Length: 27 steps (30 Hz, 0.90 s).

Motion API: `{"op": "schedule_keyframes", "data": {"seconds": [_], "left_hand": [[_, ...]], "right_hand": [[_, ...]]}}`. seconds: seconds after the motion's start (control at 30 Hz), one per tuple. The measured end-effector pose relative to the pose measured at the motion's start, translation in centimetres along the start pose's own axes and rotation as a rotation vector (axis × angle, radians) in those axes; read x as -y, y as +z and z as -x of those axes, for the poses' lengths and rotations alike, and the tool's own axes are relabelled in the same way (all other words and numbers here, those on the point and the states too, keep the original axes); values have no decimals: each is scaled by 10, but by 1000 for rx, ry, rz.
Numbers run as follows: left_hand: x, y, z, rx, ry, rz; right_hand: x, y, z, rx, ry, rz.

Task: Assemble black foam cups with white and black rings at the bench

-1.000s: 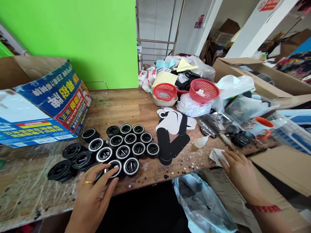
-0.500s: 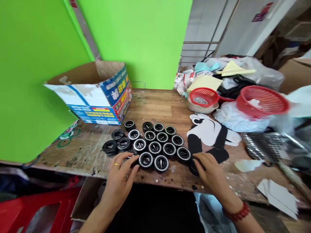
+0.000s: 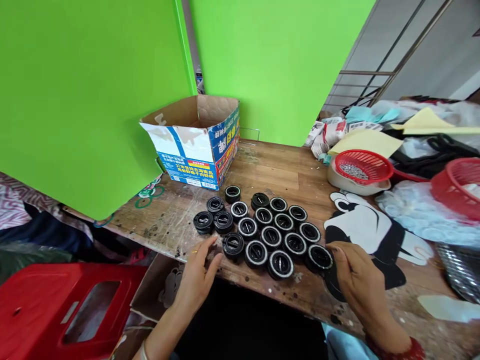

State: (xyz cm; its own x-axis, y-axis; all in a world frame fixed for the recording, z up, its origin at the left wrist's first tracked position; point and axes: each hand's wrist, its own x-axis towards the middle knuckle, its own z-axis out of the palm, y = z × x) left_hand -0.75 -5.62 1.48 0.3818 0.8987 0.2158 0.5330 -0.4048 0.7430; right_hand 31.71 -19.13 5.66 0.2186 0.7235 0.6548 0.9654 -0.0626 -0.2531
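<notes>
Several black round caps (image 3: 270,237) stand grouped on the table, many with a pale, speckled ring around the rim and a short bar across the middle. My left hand (image 3: 198,275) is just left of the nearest cap (image 3: 233,245) with thumb and fingers apart, holding nothing. At the right end of the group, my right hand (image 3: 360,280) has its fingers curled in and the thumb close to them. Its fingertips are beside the rightmost cap (image 3: 318,258); whether anything is between them is hidden. Under and behind that hand lies a black-and-white panda cutout (image 3: 360,225).
An open cardboard box (image 3: 187,155) stands behind the caps against the green panels. At right are a red basket (image 3: 363,166) of small pieces, a larger red basket (image 3: 457,185) and a heap of plastic bags. Green rings (image 3: 150,197) lie left; a red stool (image 3: 93,305) stands below.
The view has swung left, so everything appears further right. My left hand has drawn back from the nearest cap, which now shows fully. My right hand's fingers look more curled.
</notes>
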Motion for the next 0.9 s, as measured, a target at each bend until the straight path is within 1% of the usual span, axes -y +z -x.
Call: {"op": "schedule_keyframes", "data": {"seconds": [0.1,0.23,0.4,0.5,0.57,0.63,0.7,0.77,0.83,0.87,0.9], "left_hand": [[1,8,-2,60,5,59],[-4,15,-9,112,-8,92],[-10,24,-12,104,-82,109],[-11,23,-11,96,-87,105],[-14,16,-11,95,-31,92],[-18,4,-12,47,64,62],[-19,-14,-18,-68,158,13],[-12,-34,-33,-194,188,-47],[1,-49,-61,-264,99,-78],[8,-54,-77,-264,43,-86],[13,-56,-94,-204,-7,-98]], "right_hand": [[0,0,2,31,-14,14],[2,-2,8,45,-42,3],[3,-3,11,69,-59,-14],[-1,-2,9,82,-75,-30],[-5,-3,7,79,-90,-29],[-8,-6,7,70,-91,-20],[-9,-11,10,58,-55,-21],[-7,-16,14,50,12,-35],[-3,-21,20,51,72,-51],[-1,-24,23,59,94,-55],[1,-27,27,66,109,-55]]}}
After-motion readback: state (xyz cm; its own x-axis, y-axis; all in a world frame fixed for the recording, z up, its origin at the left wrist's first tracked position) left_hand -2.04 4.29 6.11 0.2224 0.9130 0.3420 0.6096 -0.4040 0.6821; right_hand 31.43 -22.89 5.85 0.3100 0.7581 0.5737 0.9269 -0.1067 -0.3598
